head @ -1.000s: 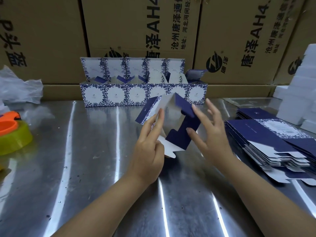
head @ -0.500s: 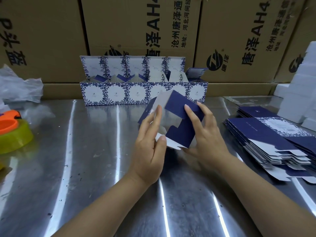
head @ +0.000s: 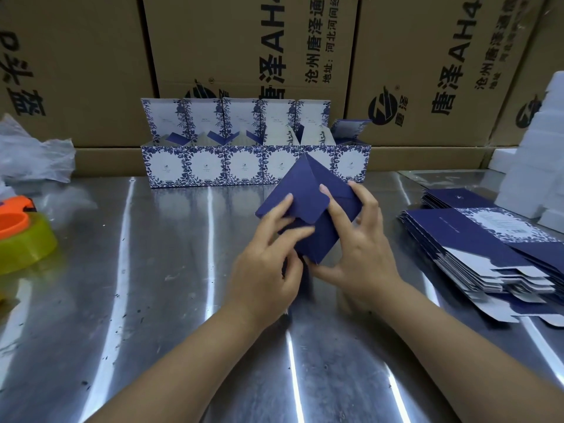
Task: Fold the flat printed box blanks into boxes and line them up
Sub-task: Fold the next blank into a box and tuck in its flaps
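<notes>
You hold the navy box (head: 308, 209) tilted over the steel table (head: 152, 270), its dark flaps folded in and a rounded tab on top. Your left hand (head: 265, 270) pinches its left corner. Your right hand (head: 363, 257) wraps its right edge. The row of finished boxes (head: 244, 166) stands just beyond your grip, and the flat blanks (head: 476, 245) lie well to its right.

Over the steel table (head: 146, 300), the left hand (head: 268, 267) and right hand (head: 363, 254) grip a navy box (head: 305, 190) tilted with its bottom flaps toward the camera, the right index finger pressing the rounded flap (head: 314, 209). Six folded boxes (head: 244, 166) stand in a row behind, lids up. Flat blanks (head: 476, 248) lie stacked at the right.
</notes>
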